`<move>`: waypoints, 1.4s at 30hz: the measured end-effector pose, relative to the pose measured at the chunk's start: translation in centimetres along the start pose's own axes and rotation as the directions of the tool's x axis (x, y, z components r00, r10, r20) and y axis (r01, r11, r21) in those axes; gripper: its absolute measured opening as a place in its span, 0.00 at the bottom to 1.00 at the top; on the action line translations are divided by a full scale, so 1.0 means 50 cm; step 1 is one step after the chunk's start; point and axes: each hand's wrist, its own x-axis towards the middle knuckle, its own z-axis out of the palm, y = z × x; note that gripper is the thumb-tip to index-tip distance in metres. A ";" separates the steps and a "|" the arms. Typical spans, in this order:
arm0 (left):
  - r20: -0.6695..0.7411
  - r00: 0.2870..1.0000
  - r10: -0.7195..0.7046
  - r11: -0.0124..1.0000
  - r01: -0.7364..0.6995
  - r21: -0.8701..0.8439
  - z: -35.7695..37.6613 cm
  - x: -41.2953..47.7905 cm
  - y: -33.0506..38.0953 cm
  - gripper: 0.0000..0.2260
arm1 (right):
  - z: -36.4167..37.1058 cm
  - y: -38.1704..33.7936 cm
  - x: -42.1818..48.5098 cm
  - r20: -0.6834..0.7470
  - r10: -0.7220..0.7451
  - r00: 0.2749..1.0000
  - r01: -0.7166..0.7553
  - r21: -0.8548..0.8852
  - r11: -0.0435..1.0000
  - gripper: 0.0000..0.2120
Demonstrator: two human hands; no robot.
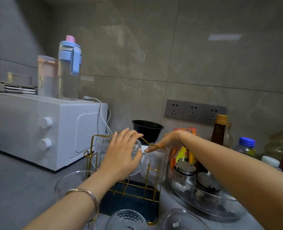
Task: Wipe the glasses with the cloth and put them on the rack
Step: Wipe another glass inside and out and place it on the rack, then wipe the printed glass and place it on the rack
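Head view is showing the left hand (121, 156) curling fingers (127, 135) round the sides of a probably light, slippery, breakable glass (135, 168), the right hand (167, 141) pinching the rack (134, 203).

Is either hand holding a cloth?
No, the left hand grips a ribbed glass on the gold rack and the right hand pinches its wire handle.

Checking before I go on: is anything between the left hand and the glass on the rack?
Nothing visible: the left hand wraps the glass, which sits upside down on the rack. The rack's gold handle arches just above it, and the right hand touches that wire.
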 end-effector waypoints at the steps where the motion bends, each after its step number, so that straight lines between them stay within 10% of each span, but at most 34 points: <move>1: 0.005 1.000 -0.001 1.000 0.001 0.006 0.000 0.000 0.000 0.26 | 0.000 0.002 0.002 0.013 0.003 1.000 -0.003 0.001 1.000 0.43; 21: 0.025 1.000 0.008 1.000 -0.008 0.016 -0.007 -0.004 0.002 0.33 | -0.015 0.063 -0.012 0.084 -0.122 0.989 0.106 0.176 0.979 0.34; 30: 0.192 0.981 -0.027 1.000 0.023 0.020 -0.052 -0.044 0.062 0.30 | 0.025 0.082 -0.171 -0.459 -0.381 0.802 0.517 0.216 0.828 0.19; 37: 0.293 0.955 -0.053 0.967 0.122 -0.222 -0.127 -0.197 0.189 0.30 | 0.145 0.146 -0.320 -0.375 -0.464 0.803 0.568 0.245 0.785 0.25; 42: 0.291 0.932 -0.217 0.751 0.350 -0.560 -0.146 -0.330 0.293 0.27 | 0.243 0.236 -0.368 -0.363 -0.411 0.836 0.537 0.385 0.751 0.32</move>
